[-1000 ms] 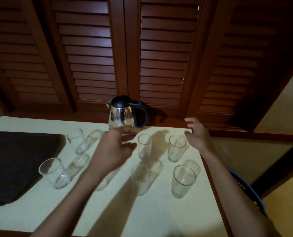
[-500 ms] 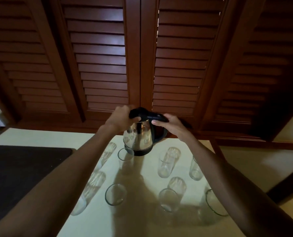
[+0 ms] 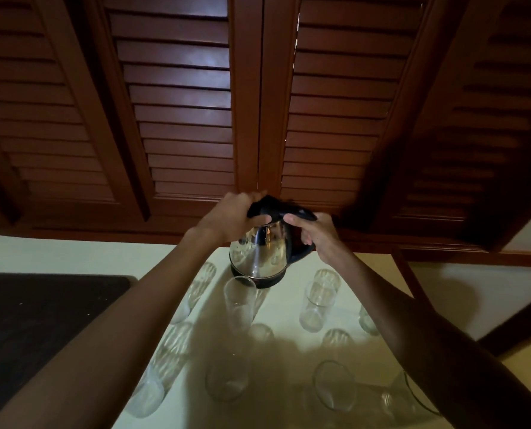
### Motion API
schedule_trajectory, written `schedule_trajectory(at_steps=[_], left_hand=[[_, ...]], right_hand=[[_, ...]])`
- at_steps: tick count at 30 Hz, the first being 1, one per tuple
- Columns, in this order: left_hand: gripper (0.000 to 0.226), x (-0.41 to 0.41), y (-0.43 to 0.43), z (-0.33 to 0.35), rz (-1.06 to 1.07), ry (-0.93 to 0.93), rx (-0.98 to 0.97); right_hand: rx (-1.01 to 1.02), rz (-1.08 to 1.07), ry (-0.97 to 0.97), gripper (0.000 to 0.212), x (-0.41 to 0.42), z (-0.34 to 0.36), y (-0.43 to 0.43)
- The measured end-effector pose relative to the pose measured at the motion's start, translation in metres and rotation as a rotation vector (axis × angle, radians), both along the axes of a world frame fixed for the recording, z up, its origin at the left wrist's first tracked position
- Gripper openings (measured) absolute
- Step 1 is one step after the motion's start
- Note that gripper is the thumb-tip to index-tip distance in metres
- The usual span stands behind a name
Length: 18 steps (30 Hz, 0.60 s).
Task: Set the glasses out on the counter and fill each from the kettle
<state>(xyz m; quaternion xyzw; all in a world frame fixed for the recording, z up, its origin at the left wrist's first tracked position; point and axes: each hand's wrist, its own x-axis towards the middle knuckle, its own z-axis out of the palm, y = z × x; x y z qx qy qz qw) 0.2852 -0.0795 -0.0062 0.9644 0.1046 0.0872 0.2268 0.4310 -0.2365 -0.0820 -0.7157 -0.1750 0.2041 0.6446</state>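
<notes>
Over at the back of the pale bench, right up against the brown louvred shutters: shiny steel kettle with black lid and base, roughly upright. Can't tell if sitting on the bench or held just off it, base half hidden behind a glass. On top, left hand with fingers curled over the black lid. Round the black handle on the kettle's right side, right hand wrapped tight, thumb laid along the top. Both forearms reaching in from the near edge. Clear glasses standing upright across the bench in front of the kettle, loosely in two rows, apart from each other as far as visible. Just in front of the kettle's base, the nearest glass; a couple more partly tucked behind the forearms. Too dim to tell about any water in them. Off to the left, a big dark mat, well apart from the kettle.
</notes>
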Motion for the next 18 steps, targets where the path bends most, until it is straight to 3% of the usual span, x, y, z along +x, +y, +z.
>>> schedule_trajectory(at_steps=[9,18], left_hand=[[0.069,-0.008,0.002,0.022,-0.008,-0.031,0.009],[0.066,-0.045,-0.036,0.107,-0.08,-0.123,0.156]], right_hand=[[0.191,-0.098,0.038,0.024,-0.023,0.037,0.002],[0.265,-0.109,-0.058,0.021,-0.07,0.123,-0.048]])
